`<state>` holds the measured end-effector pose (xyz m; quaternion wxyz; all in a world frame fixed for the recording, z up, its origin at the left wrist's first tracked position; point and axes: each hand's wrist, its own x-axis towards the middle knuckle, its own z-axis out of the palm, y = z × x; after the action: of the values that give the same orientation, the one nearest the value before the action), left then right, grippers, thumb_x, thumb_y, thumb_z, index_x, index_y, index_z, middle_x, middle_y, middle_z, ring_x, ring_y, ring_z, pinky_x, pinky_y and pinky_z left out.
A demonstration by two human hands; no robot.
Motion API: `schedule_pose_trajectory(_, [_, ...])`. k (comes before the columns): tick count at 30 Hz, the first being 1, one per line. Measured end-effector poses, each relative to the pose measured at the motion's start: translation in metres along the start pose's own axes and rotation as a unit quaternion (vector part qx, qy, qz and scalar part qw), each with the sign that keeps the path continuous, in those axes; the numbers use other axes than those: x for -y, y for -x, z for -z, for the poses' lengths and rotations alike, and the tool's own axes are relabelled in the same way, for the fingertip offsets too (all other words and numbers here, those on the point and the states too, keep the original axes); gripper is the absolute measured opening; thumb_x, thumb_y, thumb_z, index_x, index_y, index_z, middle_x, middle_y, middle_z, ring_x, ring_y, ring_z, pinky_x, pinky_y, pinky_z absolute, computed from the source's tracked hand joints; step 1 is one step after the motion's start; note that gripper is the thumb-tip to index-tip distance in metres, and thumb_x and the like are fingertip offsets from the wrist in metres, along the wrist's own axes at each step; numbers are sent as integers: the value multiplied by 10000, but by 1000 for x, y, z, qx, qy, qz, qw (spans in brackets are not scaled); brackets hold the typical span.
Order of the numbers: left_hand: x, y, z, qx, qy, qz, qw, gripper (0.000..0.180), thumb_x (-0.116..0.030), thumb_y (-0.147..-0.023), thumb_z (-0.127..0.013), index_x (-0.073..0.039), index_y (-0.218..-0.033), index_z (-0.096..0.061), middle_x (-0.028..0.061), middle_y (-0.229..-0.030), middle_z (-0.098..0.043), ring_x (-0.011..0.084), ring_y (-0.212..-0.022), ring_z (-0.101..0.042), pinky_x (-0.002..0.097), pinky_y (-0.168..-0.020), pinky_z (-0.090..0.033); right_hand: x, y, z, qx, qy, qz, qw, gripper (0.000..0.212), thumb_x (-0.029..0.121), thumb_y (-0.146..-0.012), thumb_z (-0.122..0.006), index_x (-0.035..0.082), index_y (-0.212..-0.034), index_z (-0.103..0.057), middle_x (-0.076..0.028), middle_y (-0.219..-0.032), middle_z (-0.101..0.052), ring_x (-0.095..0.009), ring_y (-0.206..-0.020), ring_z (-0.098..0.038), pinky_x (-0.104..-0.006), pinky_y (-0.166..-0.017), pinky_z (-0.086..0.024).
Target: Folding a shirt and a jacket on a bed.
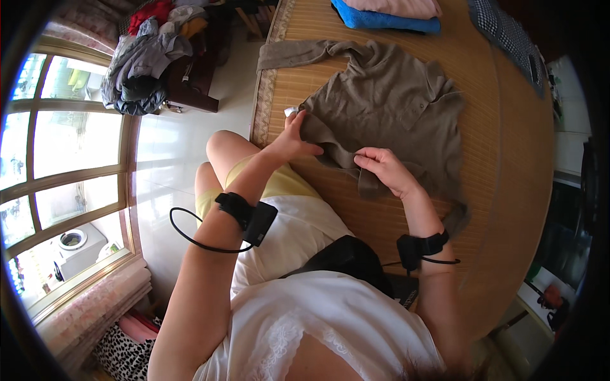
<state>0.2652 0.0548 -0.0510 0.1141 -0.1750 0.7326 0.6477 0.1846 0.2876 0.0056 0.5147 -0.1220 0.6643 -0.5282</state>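
Olive-brown long-sleeved knit top (381, 89) lies spread but rumpled on the tan woven mat (486, 159), in front of the seated person. Mat's L edge has a patterned border, w/ pale shiny floor (235, 95) beyond; one sleeve runs out to that edge, cuff on the border. Widest strip of open mat is on the R, btwn the top and the curved R side; a smaller patch shows above the sleeve. Pale yellow shorts (279, 181) and legs bound the near L side. Dark checked cloth (508, 47) sits upper R, folded blue-and-pink fabric stack (387, 19) at the far side, both apart from the top.

Top's look: plain, matte, soft folds across the body, near edge bunched. R hand (387, 168): thumb + index together, pinching that edge. L hand (295, 140): thumb + fingers apart, touching the edge's L end; can't tell if gripping. Small button-like dots (420, 108) on the R part; tiny white tag (291, 111) by L fingertips.
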Motion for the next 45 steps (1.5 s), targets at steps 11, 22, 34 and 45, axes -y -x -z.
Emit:
schedule_pose_trajectory(11, [-4,3,-3,-284,-306,-83,905,419,-7,-660,-541,-54,-1076,-527,141,-1095,-482,317,-980,-502,353,-811,-432,34,48,-23,-44,119,179,976,161,145,-866,-508,25,-953,-571,10,-761,-567,-60,-712,-511,-221,-649,-417])
schedule_pose_trajectory(22, [-50,34,12,130,544,124,820,389,-100,-710,-526,20,-1080,-517,133,-1044,-556,270,-1017,-509,394,-906,-397,61,44,74,-456,127,237,848,217,189,-872,-517,13,-969,-598,-28,-936,-587,-83,-892,-498,-218,-816,-370])
schedule_pose_trajectory(34, [-65,49,7,115,414,134,893,436,-363,-843,-535,10,-1068,-531,112,-994,-597,179,-865,-595,281,-760,-487,47,14,-59,-94,332,251,905,54,51,-750,-535,40,-790,-570,-148,-698,-581,-272,-660,-596,-325,-597,-458])
schedule_pose_trajectory(45, [-82,82,-18,323,362,95,869,392,-334,-843,-551,-12,-1066,-549,48,-995,-592,98,-914,-545,230,-784,-442,30,-66,-6,-223,570,194,767,267,226,-859,-451,48,-1054,-490,-116,-1085,-516,-228,-1003,-493,-349,-877,-378])
